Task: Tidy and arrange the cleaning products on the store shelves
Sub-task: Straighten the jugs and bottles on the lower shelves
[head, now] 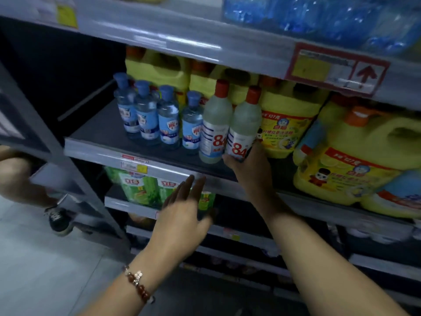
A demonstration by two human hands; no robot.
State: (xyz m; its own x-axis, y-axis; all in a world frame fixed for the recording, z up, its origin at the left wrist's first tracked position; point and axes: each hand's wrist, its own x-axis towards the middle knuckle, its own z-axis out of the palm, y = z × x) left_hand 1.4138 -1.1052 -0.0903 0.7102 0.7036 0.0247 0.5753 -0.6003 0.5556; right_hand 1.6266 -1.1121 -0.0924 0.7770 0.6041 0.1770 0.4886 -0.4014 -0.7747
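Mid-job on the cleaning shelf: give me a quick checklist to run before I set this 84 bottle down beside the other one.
1. Grip: right hand holds the base of the red-capped pale bottle marked 84. Ok.
2. Bottle attitude: it leans slightly left. Not ok, straighten it first.
3. Neighbour: the second red-capped 84 bottle stands close on its left; whether they touch, cannot tell.
4. Right side: the yellow detergent jug with the orange cap sits right beside the held bottle, so space is tight. Cannot tell.
5. Left hand is open with straight fingers below the grey shelf edge, free to steady things. Ok.
6. Row of blue-capped clear bottles stands upright. Ok.
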